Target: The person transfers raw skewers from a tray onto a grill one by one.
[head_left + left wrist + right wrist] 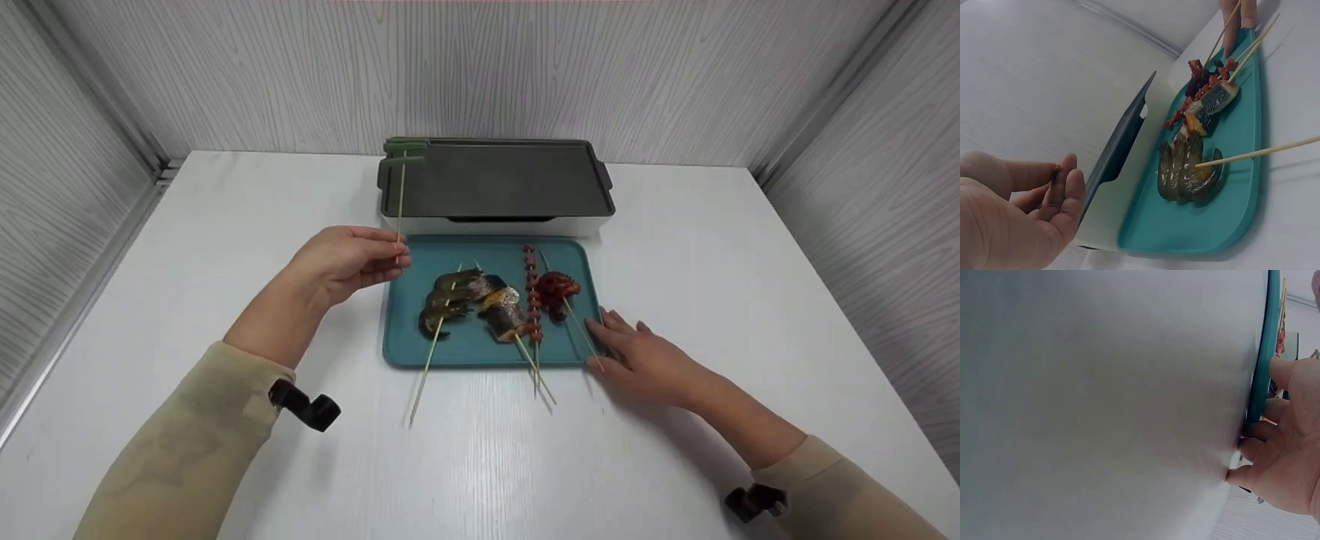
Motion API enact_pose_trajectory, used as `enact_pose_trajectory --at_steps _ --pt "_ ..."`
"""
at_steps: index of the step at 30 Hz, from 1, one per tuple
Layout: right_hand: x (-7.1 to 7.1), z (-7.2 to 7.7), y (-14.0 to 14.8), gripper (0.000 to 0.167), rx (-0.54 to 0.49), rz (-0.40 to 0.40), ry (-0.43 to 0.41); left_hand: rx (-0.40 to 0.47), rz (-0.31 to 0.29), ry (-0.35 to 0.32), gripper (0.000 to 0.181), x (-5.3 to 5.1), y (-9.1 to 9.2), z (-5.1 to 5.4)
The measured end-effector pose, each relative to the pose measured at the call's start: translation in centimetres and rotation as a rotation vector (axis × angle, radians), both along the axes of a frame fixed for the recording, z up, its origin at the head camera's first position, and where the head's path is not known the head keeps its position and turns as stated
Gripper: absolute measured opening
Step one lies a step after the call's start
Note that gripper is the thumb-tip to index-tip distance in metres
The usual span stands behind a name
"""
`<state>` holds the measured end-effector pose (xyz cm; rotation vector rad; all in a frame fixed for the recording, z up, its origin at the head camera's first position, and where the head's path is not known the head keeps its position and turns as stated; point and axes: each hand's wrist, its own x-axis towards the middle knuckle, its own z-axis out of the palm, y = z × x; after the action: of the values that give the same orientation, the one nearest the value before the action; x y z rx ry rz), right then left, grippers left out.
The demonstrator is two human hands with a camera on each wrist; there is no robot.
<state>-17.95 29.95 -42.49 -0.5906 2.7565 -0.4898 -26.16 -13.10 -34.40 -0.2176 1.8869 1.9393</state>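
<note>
My left hand (349, 262) pinches the lower end of a wooden skewer (402, 196) between thumb and fingers. Several long green vegetable pieces (405, 148) are threaded across its top, over the left end of the griddle plate (510, 180); whether they touch it I cannot tell. Thumb and fingers of my right hand (649, 364), fairly straight, touch the near right corner of a teal tray (409, 349). On the tray lie a shrimp skewer (446, 300), a fish skewer (501, 309), a skewer of small red pieces (532, 292) and a baby octopus skewer (556, 289).
The dark griddle plate sits on a white base (577, 226) directly behind the tray. Skewer sticks (421, 386) overhang the tray's near edge. The white table (480, 465) is bounded by pale wood-grain panels (480, 67) at the back and sides.
</note>
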Motion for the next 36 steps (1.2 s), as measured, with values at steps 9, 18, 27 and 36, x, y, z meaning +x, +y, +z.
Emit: enact_pose_trajectory --at_steps 9,18,27,36 --pt "-0.1 -0.2 0.0 0.072 0.003 0.004 0.001 0.027 0.053 -0.044 0.045 -2.8 0.9 -2.0" --pt "0.0 -0.1 0.0 0.072 -0.001 0.003 0.001 0.048 0.089 -0.085 0.047 -4.4 1.9 -2.5" --pt "0.0 -0.1 0.1 0.073 -0.008 0.001 -0.012 0.013 0.097 -0.092 0.045 -4.6 2.1 -3.0" --pt "0.0 -0.1 0.1 0.074 -0.01 0.0 -0.011 -0.003 0.096 -0.101 0.037 -3.2 1.3 -3.1"
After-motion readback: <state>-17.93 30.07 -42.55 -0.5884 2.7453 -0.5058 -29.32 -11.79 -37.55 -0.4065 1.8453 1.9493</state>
